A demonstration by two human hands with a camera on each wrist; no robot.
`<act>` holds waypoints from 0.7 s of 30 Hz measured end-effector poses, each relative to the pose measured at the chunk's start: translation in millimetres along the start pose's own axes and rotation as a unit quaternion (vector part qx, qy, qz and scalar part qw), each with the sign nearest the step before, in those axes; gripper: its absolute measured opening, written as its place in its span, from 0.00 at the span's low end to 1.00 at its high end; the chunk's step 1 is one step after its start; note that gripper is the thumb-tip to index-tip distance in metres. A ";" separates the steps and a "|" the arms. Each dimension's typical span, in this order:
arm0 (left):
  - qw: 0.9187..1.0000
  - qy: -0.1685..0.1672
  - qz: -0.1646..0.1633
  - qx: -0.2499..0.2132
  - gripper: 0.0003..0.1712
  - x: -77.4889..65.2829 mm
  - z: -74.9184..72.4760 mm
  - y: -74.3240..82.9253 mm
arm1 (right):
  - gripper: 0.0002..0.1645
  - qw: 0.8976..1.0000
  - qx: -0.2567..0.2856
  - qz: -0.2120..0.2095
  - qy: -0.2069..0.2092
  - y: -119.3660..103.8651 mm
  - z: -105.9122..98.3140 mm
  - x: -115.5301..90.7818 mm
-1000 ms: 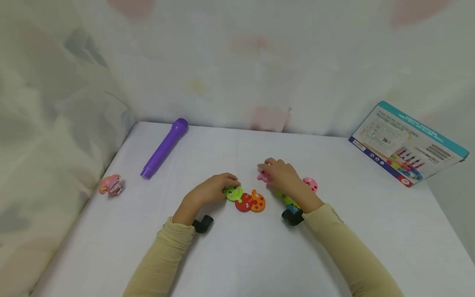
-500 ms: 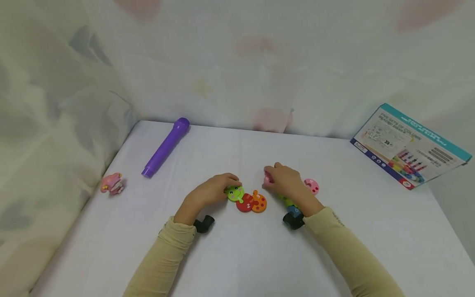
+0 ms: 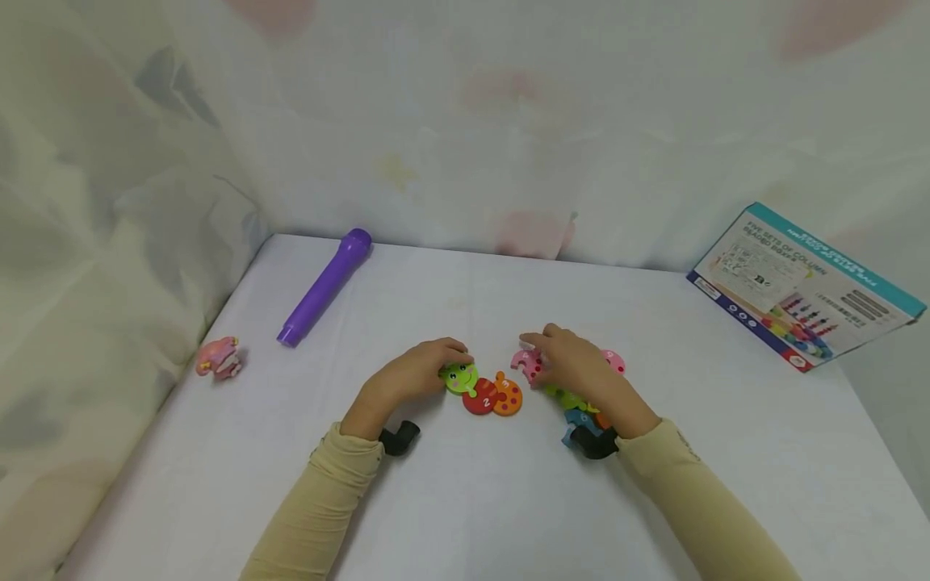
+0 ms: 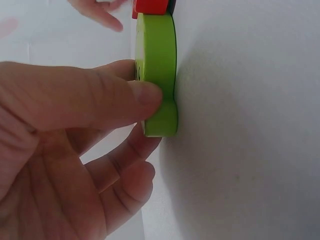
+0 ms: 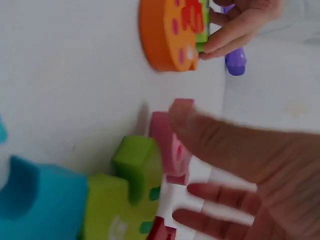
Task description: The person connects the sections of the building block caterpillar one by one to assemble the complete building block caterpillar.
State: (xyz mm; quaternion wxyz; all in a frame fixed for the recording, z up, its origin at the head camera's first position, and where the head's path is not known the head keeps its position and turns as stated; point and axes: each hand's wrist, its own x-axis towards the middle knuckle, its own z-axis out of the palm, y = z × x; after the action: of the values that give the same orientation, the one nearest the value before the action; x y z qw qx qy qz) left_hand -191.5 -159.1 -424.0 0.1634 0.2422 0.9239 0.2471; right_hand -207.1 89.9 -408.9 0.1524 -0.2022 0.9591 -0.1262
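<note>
In the head view my left hand (image 3: 425, 369) holds a green smiling puzzle piece (image 3: 460, 378), the head of a wooden caterpillar. The left wrist view shows thumb and fingers pinching the green piece (image 4: 161, 65) by its edge. Joined to it are a red piece (image 3: 480, 397) marked 2 and an orange dotted piece (image 3: 510, 397). My right hand (image 3: 574, 367) is over a pink dotted piece (image 3: 525, 365), with fingers spread. In the right wrist view the thumb overlaps that pink piece (image 5: 167, 142); whether it touches is unclear.
Under and beside the right hand lie loose green (image 3: 565, 398), blue (image 3: 579, 424) and pink (image 3: 614, 361) pieces, partly hidden. A purple toy microphone (image 3: 324, 288) and a pink figurine (image 3: 219, 359) lie left. A printed box (image 3: 799, 286) stands at the back right.
My right hand has loosened from the pink piece, which now shows its dotted face, and shifted slightly right and nearer. The left hand keeps its hold on the green piece.
</note>
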 end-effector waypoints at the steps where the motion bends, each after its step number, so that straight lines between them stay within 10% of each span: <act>1: 1.000 0.000 0.000 0.001 0.31 -0.5 0.0 -0.2 | 0.39 1.000 0.001 -0.015 -0.004 0.1 0.9 0.5; 21: 1.000 0.001 0.017 0.010 0.30 -1.3 -0.9 -2.2 | 0.23 0.968 -0.084 -0.236 0.023 -19.3 4.4 13.6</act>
State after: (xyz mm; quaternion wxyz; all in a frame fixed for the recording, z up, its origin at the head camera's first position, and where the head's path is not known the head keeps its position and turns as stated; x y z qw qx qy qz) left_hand -191.6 -161.8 -424.2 0.1552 0.2595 0.9223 0.2408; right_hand -210.7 66.2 -410.4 0.0784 -0.4318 0.8947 -0.0827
